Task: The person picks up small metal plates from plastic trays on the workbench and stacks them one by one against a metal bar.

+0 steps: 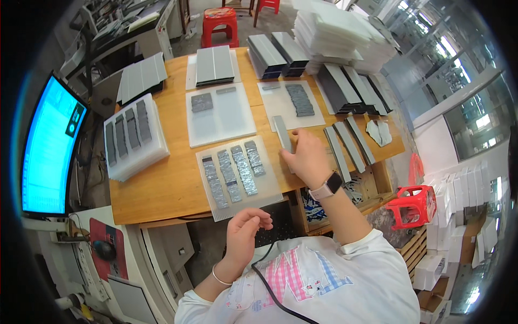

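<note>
My right hand (308,157), with a watch on the wrist, reaches over the wooden table and grips a long grey strip (281,131) by its right edge, thumb and fingers closed on it. My left hand (245,232) is held near the table's front edge, fingers loosely curved and apart from the thumb, nothing in them. Just beyond it lies a translucent sheet (268,190) bearing several rows of grey, shiny small pieces (241,170). To the right of my right hand, three grey strips (347,143) lie side by side.
Farther back are more translucent sheets (221,129) with grey pieces, and stacked grey strip blocks (264,54). A sheet pile (143,156) stands at the left, near a lit monitor (48,151). A torn white scrap (379,133), an open drawer (372,197) and a red stool (413,208) are on the right.
</note>
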Action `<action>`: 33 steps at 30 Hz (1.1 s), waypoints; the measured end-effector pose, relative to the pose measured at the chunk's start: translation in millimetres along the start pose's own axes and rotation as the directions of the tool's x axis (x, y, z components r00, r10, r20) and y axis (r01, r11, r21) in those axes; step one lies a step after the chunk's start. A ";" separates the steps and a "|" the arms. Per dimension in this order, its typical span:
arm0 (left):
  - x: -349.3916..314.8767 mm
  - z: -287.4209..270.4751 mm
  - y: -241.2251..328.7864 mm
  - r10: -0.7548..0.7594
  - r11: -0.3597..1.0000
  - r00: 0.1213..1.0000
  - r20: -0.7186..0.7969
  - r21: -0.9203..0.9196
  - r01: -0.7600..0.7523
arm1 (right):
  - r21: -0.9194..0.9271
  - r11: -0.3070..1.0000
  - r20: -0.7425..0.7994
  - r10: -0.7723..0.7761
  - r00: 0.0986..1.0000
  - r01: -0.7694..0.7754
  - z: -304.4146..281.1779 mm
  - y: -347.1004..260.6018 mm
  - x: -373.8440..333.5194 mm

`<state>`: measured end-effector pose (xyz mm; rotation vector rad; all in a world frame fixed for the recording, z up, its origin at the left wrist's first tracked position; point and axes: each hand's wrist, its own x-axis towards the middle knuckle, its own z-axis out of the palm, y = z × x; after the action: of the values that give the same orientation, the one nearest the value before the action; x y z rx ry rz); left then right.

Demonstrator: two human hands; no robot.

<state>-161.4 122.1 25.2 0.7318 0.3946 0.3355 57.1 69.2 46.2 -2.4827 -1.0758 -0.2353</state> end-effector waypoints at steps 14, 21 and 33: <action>-5.7 12.1 -2.7 0.011 0.999 0.999 0.033 0.051 -0.013 | 0.093 0.952 0.131 0.278 0.952 -0.291 12.0 5.1 24.9; 27.9 39.9 18.6 0.064 0.978 0.994 0.083 0.191 -0.079 | 0.340 0.911 0.181 0.180 0.967 -0.233 -18.6 18.8 18.6; 126.8 99.0 44.2 0.185 0.906 0.960 0.209 0.343 -0.249 | 0.924 0.381 0.088 -0.183 0.979 -0.012 -55.5 32.4 8.6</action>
<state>-12.1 150.1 94.1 1.1701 0.2111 0.4110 87.3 30.4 88.6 -1.3936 -0.9879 0.4849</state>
